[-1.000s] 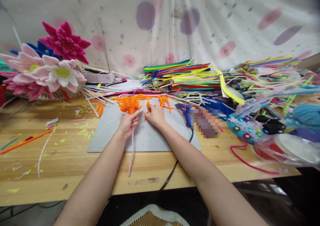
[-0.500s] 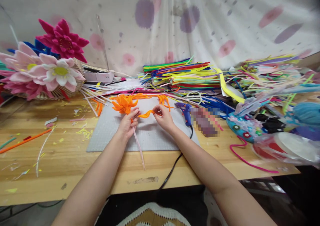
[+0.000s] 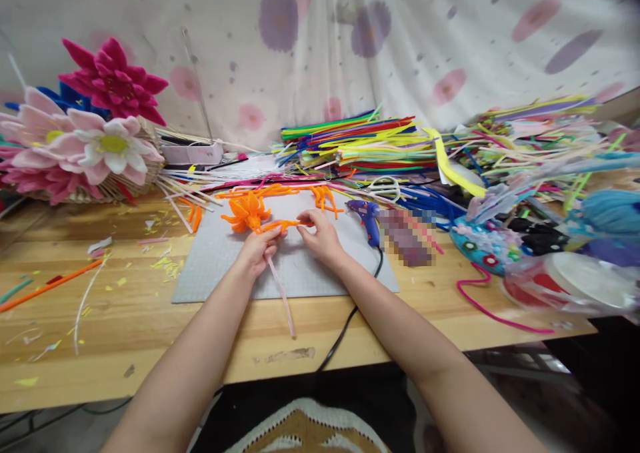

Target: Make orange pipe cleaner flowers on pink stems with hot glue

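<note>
My left hand [image 3: 257, 253] is closed around the base of an orange pipe-cleaner flower [image 3: 247, 213], whose petals spread above the fingers. Its pale pink stem [image 3: 283, 296] slants down below that hand, past the mat's near edge. An orange pipe-cleaner strip [image 3: 281, 225] runs from the left fingertips across to my right hand [image 3: 324, 239], which pinches its far end. Both hands are above a grey mat [image 3: 210, 266]. More bent orange pieces [image 3: 325, 198] lie at the mat's back edge.
A blue glue gun [image 3: 367, 219] lies right of the mat, its black cord [image 3: 345, 336] trailing over the front edge. Scissors [image 3: 385, 187] and bundled pipe cleaners [image 3: 360, 143] lie behind. Finished flowers [image 3: 113, 143] stand at left, a clear-wrapped tub [image 3: 570, 283] at right.
My right hand has moved slightly left, closer to my left hand. The orange strip between them now looks shorter and straighter. The flower has tilted a little; the view has shifted slightly.
</note>
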Tool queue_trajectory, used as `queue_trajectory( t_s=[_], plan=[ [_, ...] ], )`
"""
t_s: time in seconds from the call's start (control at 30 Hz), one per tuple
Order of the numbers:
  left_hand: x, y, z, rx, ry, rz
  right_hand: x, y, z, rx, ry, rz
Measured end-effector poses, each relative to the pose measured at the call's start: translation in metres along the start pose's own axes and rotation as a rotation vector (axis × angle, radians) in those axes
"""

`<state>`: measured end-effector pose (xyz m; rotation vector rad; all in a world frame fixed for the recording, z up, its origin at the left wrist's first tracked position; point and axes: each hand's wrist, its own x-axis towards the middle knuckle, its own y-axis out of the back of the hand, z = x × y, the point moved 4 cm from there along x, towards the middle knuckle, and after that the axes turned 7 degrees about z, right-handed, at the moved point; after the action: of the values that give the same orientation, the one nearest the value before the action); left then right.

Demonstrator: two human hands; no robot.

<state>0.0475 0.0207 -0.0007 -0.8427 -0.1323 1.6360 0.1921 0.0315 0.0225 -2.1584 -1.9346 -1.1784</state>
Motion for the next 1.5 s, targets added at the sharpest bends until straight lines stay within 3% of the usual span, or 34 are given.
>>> queue_trajectory(
  t_s=[0.23,0.43,0.57,0.7,0.87,1.07,1.5],
  plan=[
    [0.002,0.0,0.0,-0.074,-0.003,-0.033,-0.02,0.066,0.014,-0.09,-0.043,-0.118],
    [0.007,0.004,0.001,-0.152,0.009,-0.027,-0.054,0.133,0.056,-0.208,-0.21,0.102],
    [0.007,0.004,0.001,-0.16,0.037,-0.003,-0.069,0.166,0.076,-0.308,-0.23,0.211],
    [0.007,0.004,0.001,-0.153,0.047,0.004,-0.084,0.193,0.089,-0.394,-0.253,0.402],
    [0.008,0.003,0.0,-0.155,0.039,-0.009,-0.103,0.208,0.101,-0.562,-0.237,0.364],
    [0.007,0.003,0.0,-0.15,0.039,0.001,-0.111,0.213,0.105,-0.734,-0.266,0.333],
    [0.007,0.002,0.0,-0.139,0.047,0.002,-0.111,0.212,0.097,-0.732,-0.269,0.368]
  ],
)
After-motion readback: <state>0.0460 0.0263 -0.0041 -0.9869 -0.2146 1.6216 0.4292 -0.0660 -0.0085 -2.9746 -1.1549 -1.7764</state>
